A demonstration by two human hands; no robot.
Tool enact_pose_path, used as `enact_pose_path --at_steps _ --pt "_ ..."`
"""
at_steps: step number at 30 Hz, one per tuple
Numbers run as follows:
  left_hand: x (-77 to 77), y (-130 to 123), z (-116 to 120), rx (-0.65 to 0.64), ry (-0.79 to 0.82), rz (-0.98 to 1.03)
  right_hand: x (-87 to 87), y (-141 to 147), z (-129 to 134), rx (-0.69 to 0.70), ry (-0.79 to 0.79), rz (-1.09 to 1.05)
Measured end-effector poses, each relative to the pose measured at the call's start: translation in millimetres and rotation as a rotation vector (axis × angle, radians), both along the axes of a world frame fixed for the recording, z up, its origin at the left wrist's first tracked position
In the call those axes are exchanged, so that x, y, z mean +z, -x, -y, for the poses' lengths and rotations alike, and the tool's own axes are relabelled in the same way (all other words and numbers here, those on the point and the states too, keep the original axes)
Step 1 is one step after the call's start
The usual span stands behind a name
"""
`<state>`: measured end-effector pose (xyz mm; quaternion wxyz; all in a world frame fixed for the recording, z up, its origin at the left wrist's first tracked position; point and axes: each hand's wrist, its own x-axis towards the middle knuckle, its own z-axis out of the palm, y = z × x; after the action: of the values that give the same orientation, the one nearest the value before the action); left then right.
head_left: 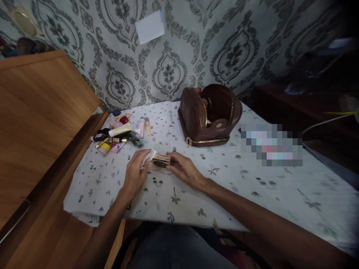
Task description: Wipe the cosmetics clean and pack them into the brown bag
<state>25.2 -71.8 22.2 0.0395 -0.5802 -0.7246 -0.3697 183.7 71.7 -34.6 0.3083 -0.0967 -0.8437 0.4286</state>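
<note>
Near the front of the table, my left hand [136, 171] is closed on a crumpled white tissue [149, 157]. The tissue presses against the left end of a small gold-coloured cosmetic container [162, 158]. My right hand [185, 170] pinches the container's right end between thumb and fingers. A dark oval part [159, 164] shows just below the gold one; whether the two are joined I cannot tell. Beyond both hands stands a brown leather cosmetic bag [193, 117], unzipped, its flap raised. Small items inside it are mostly in shadow.
A heap of cosmetics, among them a cream tube [120, 130] and a pink tube [141, 127], lies at the back left. A blurred-out flat object [270, 145] is on the right. The patterned tablecloth [193, 209] covers the table; a wooden cabinet [47, 108] borders it on the left.
</note>
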Motion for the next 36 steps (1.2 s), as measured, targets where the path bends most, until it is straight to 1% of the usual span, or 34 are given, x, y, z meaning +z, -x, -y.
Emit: enact_pose_path --at_steps 3,5,9,12,15,17,19,23,26,28,31,36 --pt "1.1 -6.4 -0.1 -0.031 0.022 -0.086 6.3 -2.0 1.4 0.046 0.006 0.077" --pt "1.6 -10.9 -1.1 -0.062 0.033 -0.113 8.5 -2.4 2.4 0.031 0.000 0.072" --pt "4.0 -21.7 -5.4 -0.127 0.027 -0.121 7.8 -0.9 2.9 0.003 -0.032 0.000" --pt "8.6 -30.3 -8.9 -0.169 0.008 -0.114 6.0 -0.5 1.4 -0.017 -0.104 -0.064" --pt "13.7 -35.5 -10.9 -0.185 -0.011 -0.099 4.3 -2.6 -1.2 -0.070 -0.158 -0.117" --pt "14.7 -34.5 -11.1 -0.169 -0.021 -0.073 2.7 -4.2 -3.0 -0.111 -0.166 -0.147" --pt "11.9 -29.2 -10.4 -0.122 -0.022 -0.030 0.9 -4.6 -4.0 -0.152 -0.155 -0.161" --pt "-1.9 -11.7 -6.8 -0.032 -0.026 0.074 -1.8 0.5 -3.7 -0.201 -0.061 -0.155" --pt "-10.5 -3.4 -4.7 -0.010 -0.023 0.110 -2.8 6.4 -3.5 -0.170 0.015 -0.060" --pt "-12.3 -3.1 -4.6 0.000 -0.024 0.075 -3.0 8.9 -3.7 -0.133 0.064 0.034" --pt "-10.3 -7.6 -5.3 0.002 -0.013 -0.040 -1.1 8.2 -3.4 -0.097 0.115 0.139" --pt "-7.5 -14.9 -5.0 0.004 -0.003 -0.245 7.5 0.5 0.0 -0.081 0.089 0.182"
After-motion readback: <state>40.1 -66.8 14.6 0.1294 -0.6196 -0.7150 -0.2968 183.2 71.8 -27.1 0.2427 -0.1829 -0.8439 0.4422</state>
